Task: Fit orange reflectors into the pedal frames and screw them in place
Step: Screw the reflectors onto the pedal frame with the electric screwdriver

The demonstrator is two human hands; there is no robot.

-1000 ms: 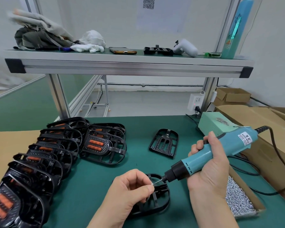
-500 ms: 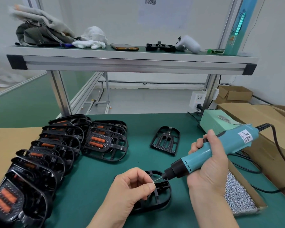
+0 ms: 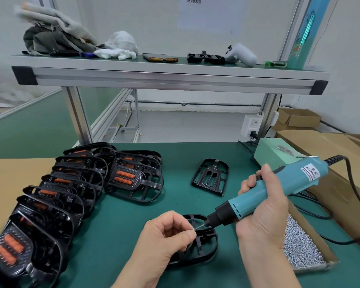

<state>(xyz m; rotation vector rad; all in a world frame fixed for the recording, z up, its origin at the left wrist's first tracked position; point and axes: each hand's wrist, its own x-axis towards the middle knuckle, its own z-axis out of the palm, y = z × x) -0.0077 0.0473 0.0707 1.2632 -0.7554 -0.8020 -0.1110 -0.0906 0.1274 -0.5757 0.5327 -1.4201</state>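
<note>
A black pedal frame (image 3: 204, 244) lies on the green mat near the front, partly hidden under my left hand (image 3: 164, 240). That hand pinches a small screw (image 3: 193, 229) at the bit of a teal electric screwdriver (image 3: 279, 190). My right hand (image 3: 262, 206) grips the screwdriver's body, with the tip angled down-left just above the frame. At the left, several black frames with orange reflectors (image 3: 124, 177) lie overlapped in rows. A lone black frame (image 3: 211, 179) without reflectors lies further back.
A cardboard tray of silver screws (image 3: 299, 248) sits right of my right hand. The screwdriver's black cable (image 3: 355, 196) loops over the mat toward a pale green power box (image 3: 272, 152). Brown cartons line the right edge. An aluminium shelf (image 3: 170, 77) overhead carries cloths, a phone and tools.
Both hands hold nearly the same pose with the screw at the bit. The view has shifted slightly, and the screwdriver tip sits a touch closer to my left fingers.
</note>
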